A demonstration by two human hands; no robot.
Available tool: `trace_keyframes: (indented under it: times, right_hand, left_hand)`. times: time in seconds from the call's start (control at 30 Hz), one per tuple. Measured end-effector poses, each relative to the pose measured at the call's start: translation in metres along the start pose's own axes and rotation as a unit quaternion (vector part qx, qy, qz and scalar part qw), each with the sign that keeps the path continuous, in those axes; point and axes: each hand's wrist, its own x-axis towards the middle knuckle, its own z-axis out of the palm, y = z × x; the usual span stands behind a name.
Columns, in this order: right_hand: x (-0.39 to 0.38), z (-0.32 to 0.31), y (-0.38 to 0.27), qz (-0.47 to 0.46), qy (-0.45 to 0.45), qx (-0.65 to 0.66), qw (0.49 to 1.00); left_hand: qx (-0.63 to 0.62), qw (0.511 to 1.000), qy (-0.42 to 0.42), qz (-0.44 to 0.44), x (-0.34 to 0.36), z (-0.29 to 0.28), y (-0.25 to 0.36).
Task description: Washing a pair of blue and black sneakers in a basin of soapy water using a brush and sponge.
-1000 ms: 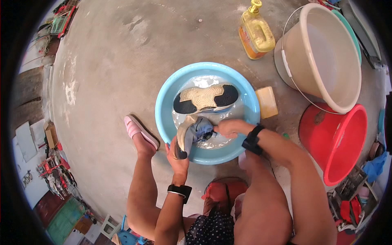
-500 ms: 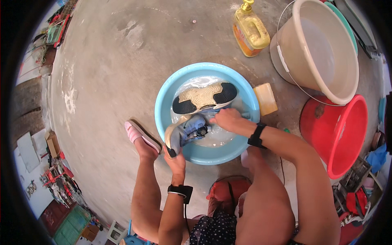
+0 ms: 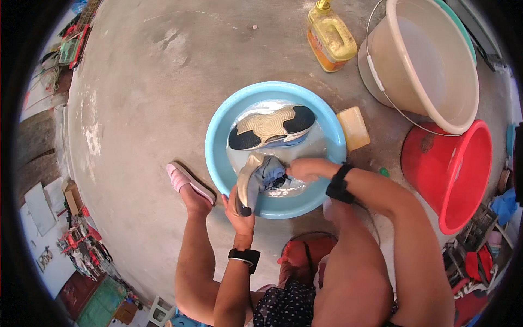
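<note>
Blue plastic basin [image 3: 294,207], holding cloudy water, rests on the concrete floor [image 3: 136,98]. Inside, the far sneaker [image 3: 269,126] lies sole-up; the near sneaker [image 3: 252,182] tilts at the near-left rim, the left hand [image 3: 238,217] holding one end. Right of its blue upper, the right hand [image 3: 306,169] has curled fingers; I cannot tell whether they grip anything. Just right of the basin lies a yellowish block [image 3: 353,129]; a yellow jug [image 3: 333,39] is farther right and far.
</note>
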Motion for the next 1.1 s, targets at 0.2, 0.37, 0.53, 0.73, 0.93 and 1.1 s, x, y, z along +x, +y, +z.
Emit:
trace_keyframes:
  times: [0.2,0.37,0.53,0.73,0.93,1.1]
  right_hand:
    - [-0.003,-0.009,-0.008,0.006,-0.036,0.008,0.999]
    - [0.013,0.013,0.01,-0.058,0.219,-0.083,0.97]
    - [-0.032,-0.02,-0.027,-0.03,0.25,-0.236,0.938]
    - [-0.02,-0.026,-0.023,-0.134,0.318,-0.351,0.871]
    - [0.002,-0.01,-0.021,-0.045,0.222,-0.173,0.959]
    - [-0.005,-0.007,0.003,0.015,0.084,-0.108,0.991]
  left_hand:
    - [-0.071,0.995,0.03,-0.064,0.002,-0.001,-0.015]
    - [-0.061,0.996,0.007,-0.071,0.01,0.0,0.002]
    - [-0.04,0.996,0.039,-0.071,0.005,-0.001,-0.018]
    - [-0.141,0.98,0.049,-0.129,0.009,0.006,-0.008]
    - [-0.108,0.988,0.018,-0.11,0.013,-0.006,-0.024]
    - [0.015,0.999,-0.034,0.018,-0.003,0.005,0.01]
